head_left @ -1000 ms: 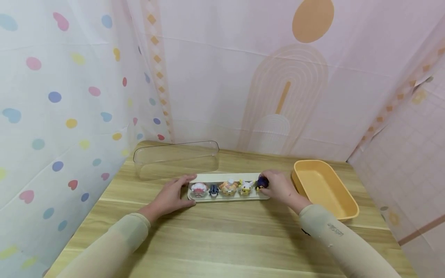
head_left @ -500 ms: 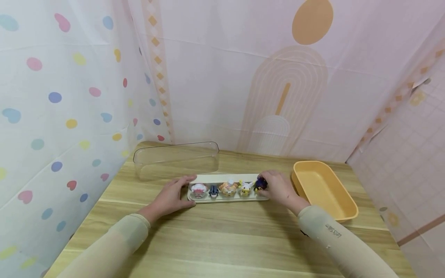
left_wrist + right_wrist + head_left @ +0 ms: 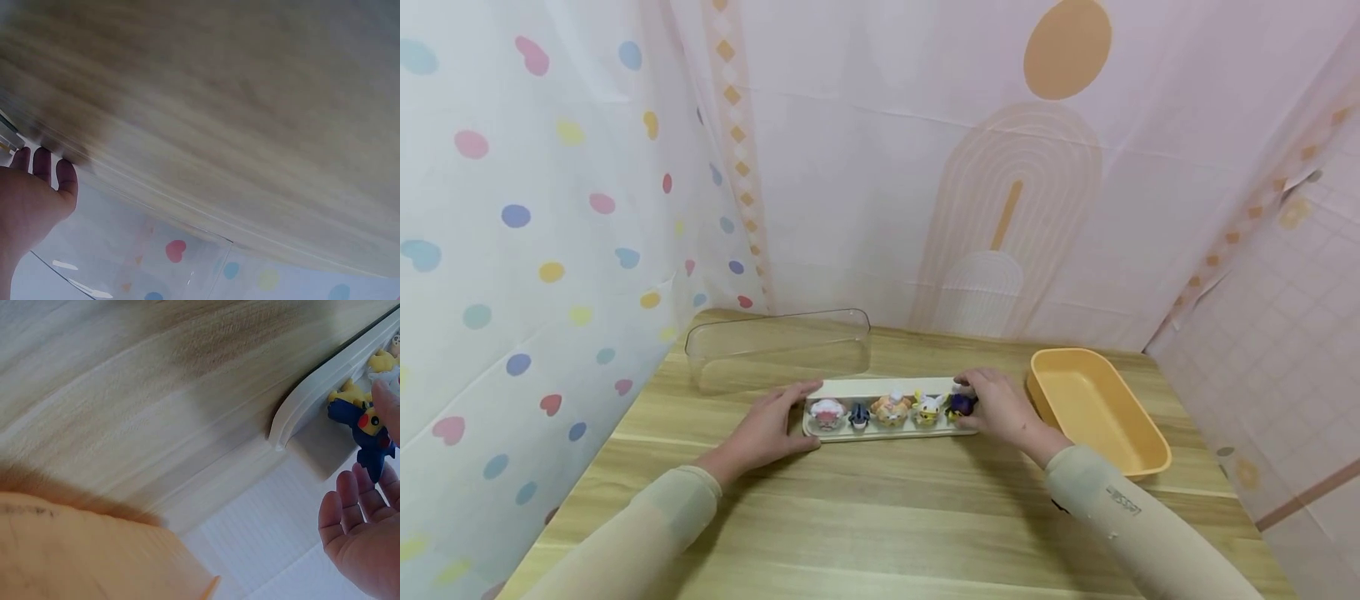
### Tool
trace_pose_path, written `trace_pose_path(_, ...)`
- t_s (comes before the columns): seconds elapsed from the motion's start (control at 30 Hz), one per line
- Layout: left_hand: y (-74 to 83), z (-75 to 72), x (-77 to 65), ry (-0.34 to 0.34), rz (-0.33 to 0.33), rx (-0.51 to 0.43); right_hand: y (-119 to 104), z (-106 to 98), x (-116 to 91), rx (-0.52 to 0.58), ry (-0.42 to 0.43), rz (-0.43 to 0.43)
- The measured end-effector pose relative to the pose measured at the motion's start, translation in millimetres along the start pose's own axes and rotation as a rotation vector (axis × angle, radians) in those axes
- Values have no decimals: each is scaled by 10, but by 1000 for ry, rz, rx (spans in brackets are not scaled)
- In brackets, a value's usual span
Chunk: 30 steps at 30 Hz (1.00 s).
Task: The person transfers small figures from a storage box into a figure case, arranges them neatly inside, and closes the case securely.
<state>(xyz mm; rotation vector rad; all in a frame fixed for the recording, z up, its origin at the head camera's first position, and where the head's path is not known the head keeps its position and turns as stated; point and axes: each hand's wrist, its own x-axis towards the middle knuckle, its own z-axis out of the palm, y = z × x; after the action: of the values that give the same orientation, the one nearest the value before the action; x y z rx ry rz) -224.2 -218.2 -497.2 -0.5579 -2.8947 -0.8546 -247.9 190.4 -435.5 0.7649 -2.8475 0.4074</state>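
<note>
A long cream tray (image 3: pixel 880 387) lies on the table with several small character figures in a row. From the left come a pink-and-white figure (image 3: pixel 827 414), a dark blue-and-white one (image 3: pixel 859 416), an orange one (image 3: pixel 892 409) and a yellow-and-white one (image 3: pixel 928 407). At the right end sits a dark blue figure with a yellow face (image 3: pixel 372 428). My left hand (image 3: pixel 767 429) holds the tray's left end between thumb and fingers. My right hand (image 3: pixel 1000 408) is spread around the dark blue figure, thumb in front and fingers behind; exact contact is partly hidden.
Behind the tray, a clear plastic cover (image 3: pixel 778 342) stands on the table at the left. An orange-yellow bin (image 3: pixel 1101 408) stands at the right, close to my right forearm. Patterned curtains (image 3: pixel 850 208) rise along the table's back and sides.
The dark blue figure has come down into line with the others at the tray's right end. My right fingers have spread from around it. The left hand has kept its hold.
</note>
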Motion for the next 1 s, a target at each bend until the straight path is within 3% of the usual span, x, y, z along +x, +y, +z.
trace_pose_path(0.33,-15,6,-13,11,-2,4,31,-20,-48,7,-7,-1)
trace_pose_path(0.7,-2,16,-36,35,19,12,39,56,-52,-96,112,-90)
trace_pose_path(1.0,27,-6,-45,28,16,13,42,69,-53,-107,76,-73)
